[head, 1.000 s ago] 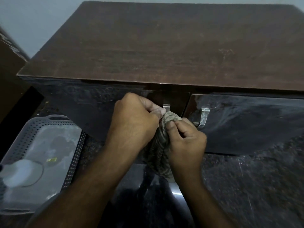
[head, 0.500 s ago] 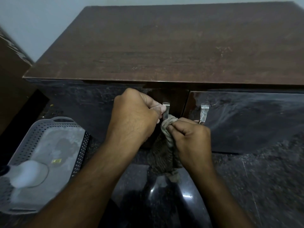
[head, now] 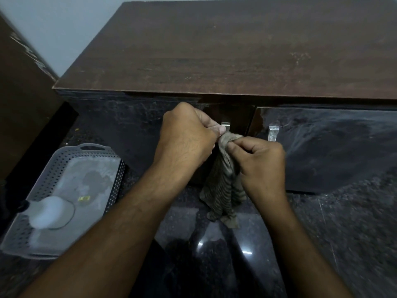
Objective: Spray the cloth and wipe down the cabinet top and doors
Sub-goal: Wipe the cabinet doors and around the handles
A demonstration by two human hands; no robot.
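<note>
Looking down from my head: the cabinet (head: 236,50) fills the upper field from ten to two o'clock, its brown wood-grain top scuffed and bare. Below the front edge, the left door (head: 129,130) and the right door (head: 335,147) are dark, glossy and streaked; each carries a small metal handle, the left handle (head: 225,126) at the centre, the right handle (head: 273,132) just beside it toward three o'clock. The floor (head: 343,222), speckled dark stone, occupies four to six o'clock. A grey perforated tray (head: 32,214) lies on the floor at eight o'clock, near the left door; a white bottle (head: 46,214), blurred, stands in its near end.

My forearms enter from six o'clock and meet at the centre. My left hand (head: 185,140) is closed, fingers curled, thumb and fingertips pinching the top edge of the cloth (head: 221,190) just below the left handle. My right hand (head: 261,162) is likewise clamped on the cloth, its thumb and forefinger nipping the same bunched top edge from the three o'clock side. The two hands nearly touch at the pinch. The cloth, brown and striped, hangs slack between my wrists in front of the left door's inner edge, its lower corner hanging free over the floor. Whether the cloth touches the handle I cannot tell.
</note>
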